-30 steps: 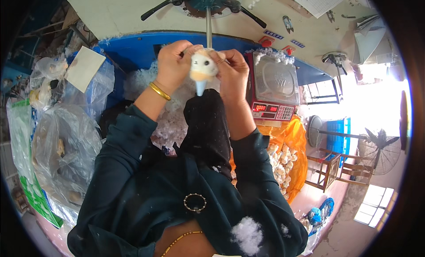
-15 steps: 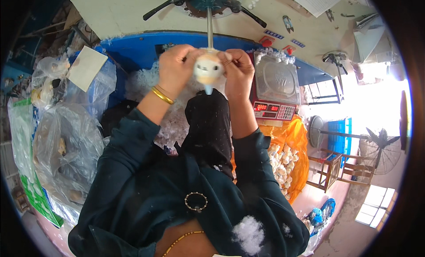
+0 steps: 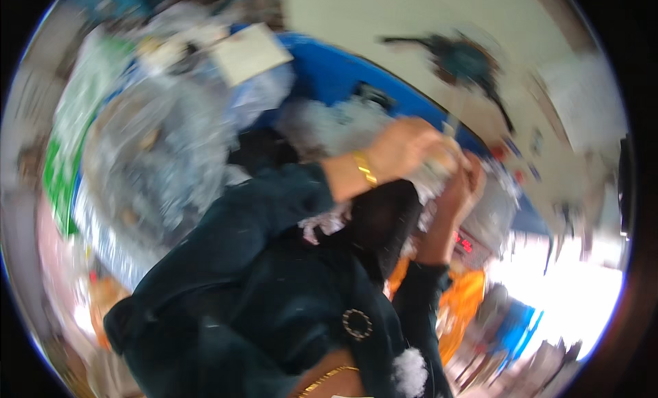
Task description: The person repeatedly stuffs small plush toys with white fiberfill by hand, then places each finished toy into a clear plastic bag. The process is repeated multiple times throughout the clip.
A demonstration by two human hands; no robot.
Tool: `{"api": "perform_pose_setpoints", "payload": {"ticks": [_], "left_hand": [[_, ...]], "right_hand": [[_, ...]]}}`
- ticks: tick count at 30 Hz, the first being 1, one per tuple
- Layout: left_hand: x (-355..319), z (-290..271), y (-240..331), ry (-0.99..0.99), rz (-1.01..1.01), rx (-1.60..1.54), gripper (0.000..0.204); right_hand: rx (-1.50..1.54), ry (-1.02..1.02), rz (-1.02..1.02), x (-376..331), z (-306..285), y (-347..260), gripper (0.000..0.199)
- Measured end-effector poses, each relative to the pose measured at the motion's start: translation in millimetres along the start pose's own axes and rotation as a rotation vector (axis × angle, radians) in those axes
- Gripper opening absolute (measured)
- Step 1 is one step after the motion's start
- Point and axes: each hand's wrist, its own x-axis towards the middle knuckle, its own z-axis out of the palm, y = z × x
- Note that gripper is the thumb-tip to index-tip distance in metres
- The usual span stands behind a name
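Note:
Motion smears the view. A small cream and tan stuffed toy [image 3: 442,159] is at the end of a thin metal tube [image 3: 451,126] that comes from a dark green machine fitting [image 3: 460,59] on the pale tabletop. My left hand [image 3: 406,148], below a gold bangle, is closed on the toy's left side. Across from it, my right hand [image 3: 463,187] pinches the right side. The toy's face is too blurred to make out, and my fingers hide part of it. White fluffy stuffing [image 3: 346,124] lies beyond my left wrist.
Clear plastic bags [image 3: 157,158] fill the left side, with a cream card [image 3: 251,54] above them. A blue trough edge [image 3: 336,62] borders the table. A scale with a red display [image 3: 464,242] and an orange sack [image 3: 462,305] sit at right.
The whole view has swung, so the machine, hands and toy now appear farther right and the bags nearer the middle. Both hands stay on the toy at the tube.

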Motion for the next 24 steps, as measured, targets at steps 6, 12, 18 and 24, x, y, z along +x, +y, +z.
{"api": "perform_pose_setpoints", "payload": {"ticks": [6, 12, 18, 24], "left_hand": [[-32, -39, -4, 0.023, -0.097, 0.0, 0.023], [-192, -265, -20, 0.145, -0.567, 0.774, 0.02], [-284, -429, -40, 0.219, -0.99, 1.285, 0.038], [-288, -513, -125, -0.13, -1.011, 1.191, 0.051]], "right_hand": [[-0.222, -0.108, -0.135, -22, -17, -23, 0.012], [-1.119, -0.231, 0.072, -50, -247, 32, 0.023], [-1.104, -0.316, 0.821, -122, -331, 15, 0.031], [-1.004, -0.429, 0.738, -87, -284, 15, 0.035]]}}
